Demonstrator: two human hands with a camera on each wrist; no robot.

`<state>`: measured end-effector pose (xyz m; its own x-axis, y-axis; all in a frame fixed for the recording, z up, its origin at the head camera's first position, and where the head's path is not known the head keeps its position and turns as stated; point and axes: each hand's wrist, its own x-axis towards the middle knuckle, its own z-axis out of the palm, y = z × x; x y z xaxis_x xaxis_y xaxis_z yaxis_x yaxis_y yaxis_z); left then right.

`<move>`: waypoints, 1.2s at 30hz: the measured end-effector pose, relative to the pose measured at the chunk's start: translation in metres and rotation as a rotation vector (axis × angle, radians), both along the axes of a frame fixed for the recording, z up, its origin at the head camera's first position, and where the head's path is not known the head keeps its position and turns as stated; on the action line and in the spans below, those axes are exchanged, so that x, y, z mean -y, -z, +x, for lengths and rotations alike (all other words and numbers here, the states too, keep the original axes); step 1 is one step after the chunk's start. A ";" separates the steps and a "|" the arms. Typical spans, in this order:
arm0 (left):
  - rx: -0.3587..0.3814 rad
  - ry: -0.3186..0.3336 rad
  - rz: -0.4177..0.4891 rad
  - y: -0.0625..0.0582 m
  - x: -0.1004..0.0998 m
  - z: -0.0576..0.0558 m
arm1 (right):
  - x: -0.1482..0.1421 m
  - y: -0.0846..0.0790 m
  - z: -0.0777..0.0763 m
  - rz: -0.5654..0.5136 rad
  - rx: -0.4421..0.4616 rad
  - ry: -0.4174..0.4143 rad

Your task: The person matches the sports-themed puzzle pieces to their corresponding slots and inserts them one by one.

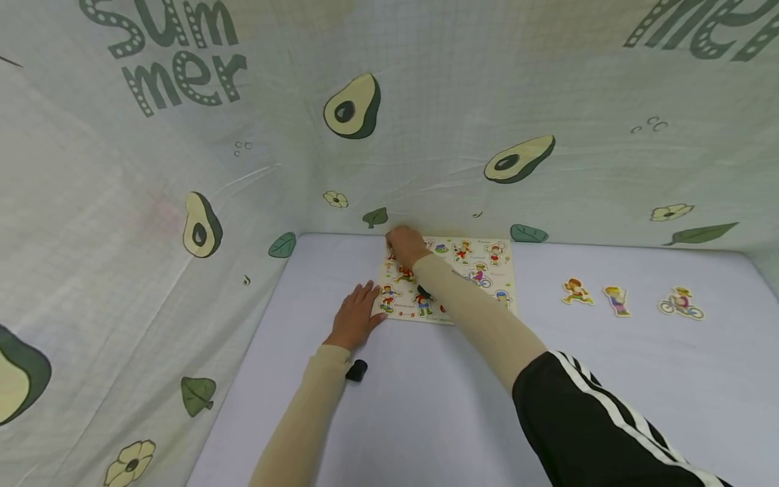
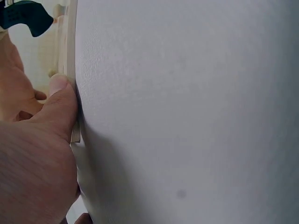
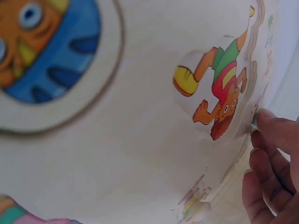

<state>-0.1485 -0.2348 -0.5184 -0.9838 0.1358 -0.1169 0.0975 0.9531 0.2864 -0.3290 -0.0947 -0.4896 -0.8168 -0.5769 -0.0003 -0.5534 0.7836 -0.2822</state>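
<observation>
A cream puzzle board point(image 1: 510, 251) with cartoon figures of children lies against the back of the white table. My right hand point(image 1: 406, 245) is over its far left corner. In the right wrist view the thumb and forefinger of that hand point(image 3: 275, 163) pinch a thin puzzle piece point(image 3: 254, 119), mostly hidden, near the board's edge. A running-child picture point(image 3: 226, 88) shows on the board beside them. My left hand point(image 1: 354, 316) lies at the near left corner with fingers extended. In the left wrist view its thumb point(image 2: 58, 88) rests against the board's edge.
Apart on the table at the right lie a running-child piece point(image 1: 576, 291), a piece with a yellow-haired figure point(image 1: 617, 301) and a cyclist piece point(image 1: 681, 304). A cloth wall point(image 1: 426, 169) printed with avocados rises behind the table and along the left side.
</observation>
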 end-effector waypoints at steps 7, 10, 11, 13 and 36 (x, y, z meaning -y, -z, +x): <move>-0.008 0.000 0.017 -0.004 -0.004 0.001 | -0.002 0.001 0.004 0.015 -0.016 0.005; 0.000 0.005 0.002 -0.002 -0.006 0.000 | -0.011 0.000 0.009 0.009 -0.016 0.007; 0.001 0.005 0.000 -0.001 -0.006 0.000 | -0.014 -0.001 0.011 0.001 -0.013 0.004; 0.000 0.002 0.005 -0.001 -0.007 0.001 | -0.021 -0.005 0.015 -0.015 -0.003 -0.003; 0.032 0.013 0.001 0.001 -0.002 0.002 | -0.159 -0.027 0.091 -0.134 -0.206 0.105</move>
<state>-0.1463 -0.2326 -0.5196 -0.9778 0.1485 -0.1477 0.1006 0.9515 0.2906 -0.2376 0.0647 -0.4631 -0.8471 -0.4728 0.2427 -0.5276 0.8028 -0.2777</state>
